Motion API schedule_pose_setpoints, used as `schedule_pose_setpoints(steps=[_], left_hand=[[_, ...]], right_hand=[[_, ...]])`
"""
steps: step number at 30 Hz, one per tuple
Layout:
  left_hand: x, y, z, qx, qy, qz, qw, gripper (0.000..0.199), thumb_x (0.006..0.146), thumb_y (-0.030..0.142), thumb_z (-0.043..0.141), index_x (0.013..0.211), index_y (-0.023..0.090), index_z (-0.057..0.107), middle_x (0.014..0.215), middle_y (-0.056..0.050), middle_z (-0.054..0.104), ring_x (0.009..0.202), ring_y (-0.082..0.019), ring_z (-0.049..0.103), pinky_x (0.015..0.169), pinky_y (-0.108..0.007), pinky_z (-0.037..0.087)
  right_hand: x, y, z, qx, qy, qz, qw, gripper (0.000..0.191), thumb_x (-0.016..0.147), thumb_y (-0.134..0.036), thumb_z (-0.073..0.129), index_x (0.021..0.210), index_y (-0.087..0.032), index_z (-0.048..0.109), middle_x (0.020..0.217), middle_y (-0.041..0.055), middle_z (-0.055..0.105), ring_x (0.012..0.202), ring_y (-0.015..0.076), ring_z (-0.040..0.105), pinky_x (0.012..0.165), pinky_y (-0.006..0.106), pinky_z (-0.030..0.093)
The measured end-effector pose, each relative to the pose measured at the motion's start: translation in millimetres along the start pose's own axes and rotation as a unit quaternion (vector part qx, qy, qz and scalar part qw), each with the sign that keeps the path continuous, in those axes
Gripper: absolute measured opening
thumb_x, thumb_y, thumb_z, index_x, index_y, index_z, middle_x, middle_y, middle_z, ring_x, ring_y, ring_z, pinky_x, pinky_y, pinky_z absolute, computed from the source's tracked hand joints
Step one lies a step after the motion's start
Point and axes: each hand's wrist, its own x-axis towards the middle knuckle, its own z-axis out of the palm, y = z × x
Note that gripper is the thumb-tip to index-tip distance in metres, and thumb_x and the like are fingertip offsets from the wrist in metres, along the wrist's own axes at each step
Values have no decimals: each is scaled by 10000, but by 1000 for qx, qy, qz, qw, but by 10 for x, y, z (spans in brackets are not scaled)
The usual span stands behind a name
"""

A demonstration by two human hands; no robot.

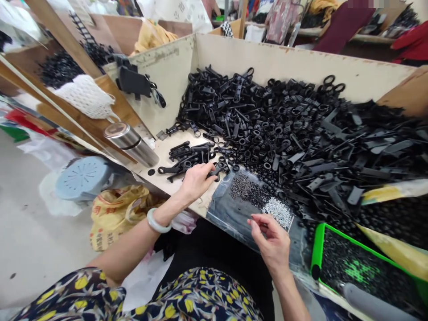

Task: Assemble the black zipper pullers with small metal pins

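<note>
My left hand (199,179) is closed, thumb and forefinger around a black plastic part (219,168) with a ring-shaped end. Beside it, a small pile of long black ring-ended pieces (190,156) lies on the bench. My right hand (272,243) hovers over the near edge of a dark work mat (227,209), thumb and forefinger pinched together. Something tiny and dark shows at those fingertips, too small to name. On the mat lie brownish small parts (242,188), little black pieces (261,196) and shiny silver pins or screws (277,211).
A large heap of black plastic parts (267,116) fills the walled bench. To the right sits a green-rimmed tray (317,249) of small black and green bits. At left stand a steel flask (133,145) and a blue stool (82,178). Other people work beyond the back wall.
</note>
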Motion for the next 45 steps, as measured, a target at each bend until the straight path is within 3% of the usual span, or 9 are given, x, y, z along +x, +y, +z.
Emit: schedule_pose_setpoints(steps=[8,14,23,27,30,32,36,38,45], left_hand=[[-542,108,218,-94,-20,-63,993,144,928,298,700,889,204,599,819,0,639,752,-167,615,704,-276,438],[-581,-33,-49,-115,-113,-169,972,188,894,272,627,1073,226,592,716,47,645,652,-163,622,638,-264,423],[-498,210,44,161,-143,-52,975,423,970,526,619,1153,145,628,1059,-156,707,1028,-340,660,862,-428,482],[-361,175,76,105,-167,-30,980,279,980,351,646,1120,110,640,1036,-166,705,1018,-321,651,885,-417,484],[-413,136,-3,-64,-130,-76,986,217,967,314,662,1086,133,664,996,-133,716,972,-284,660,902,-406,490],[-512,182,-54,-282,-118,-148,941,281,986,394,631,1134,157,664,950,-93,720,901,-236,667,860,-369,512],[-749,508,18,-679,-220,-278,643,456,967,539,638,1220,160,662,882,-59,691,771,-173,658,801,-356,574],[-830,709,130,-739,-226,-325,545,468,943,520,689,1238,157,665,839,-39,661,727,-148,633,784,-354,591],[-896,1011,362,-771,-245,-348,473,397,870,367,801,1165,123,696,924,-83,708,777,-155,656,704,-273,548]], right_hand=[[-11,-48,42,5,-16,9,1000,103,939,-235,684,1019,-217,747,894,43,712,769,170,724,707,297,653],[-77,-5,46,-43,-33,-44,998,125,949,-188,669,1058,-221,718,908,36,717,746,158,702,674,280,611],[91,156,121,-253,-136,-257,923,131,976,-132,619,1090,-182,660,884,50,696,794,196,669,767,335,533],[161,145,116,-303,-175,-265,899,85,983,-141,600,1024,-162,671,839,59,666,782,216,638,734,357,515],[159,71,79,-241,-177,-220,929,86,972,-135,609,1001,-178,678,832,46,659,769,200,624,730,346,518],[127,-26,35,-158,-161,-150,963,107,961,-134,628,1023,-197,688,825,23,654,735,170,613,705,318,516],[33,-252,-52,-59,-93,-49,993,143,936,-134,661,1035,-226,711,846,4,669,687,134,597,665,289,510],[-9,-310,-79,-63,-73,-46,994,145,925,-128,671,1024,-225,714,852,3,678,692,131,597,669,288,512],[-128,-240,-149,-115,-69,-53,990,164,920,-115,674,1037,-223,717,858,4,707,695,129,597,677,288,513]])
